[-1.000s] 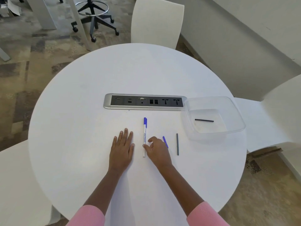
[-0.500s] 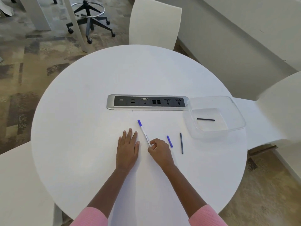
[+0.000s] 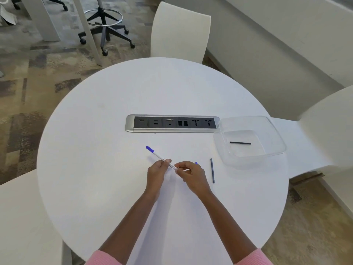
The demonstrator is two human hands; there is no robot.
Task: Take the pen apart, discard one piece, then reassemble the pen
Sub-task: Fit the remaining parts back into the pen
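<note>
A white pen [image 3: 157,155] with a blue cap end pointing up-left is held over the round white table [image 3: 95,169]. My left hand [image 3: 157,175] pinches the barrel near its middle, and my right hand [image 3: 193,177] grips the lower end. A small blue piece [image 3: 196,163] peeks out just behind my right hand, mostly hidden. A thin dark rod [image 3: 212,170] lies on the table to the right of my right hand. Another dark rod [image 3: 240,143] lies inside the clear plastic container [image 3: 275,142].
A silver and black socket strip [image 3: 172,123] is set into the table's middle, touching the container's left rim. White chairs stand at the far side [image 3: 179,31], the right [image 3: 328,127] and the near left [image 3: 23,217]. A wheeled stool [image 3: 104,23] stands on the carpet beyond.
My right hand lifted the pen off the table and tilted it, cap end up-left. My left hand rose from lying flat on the table and took hold of the barrel.
</note>
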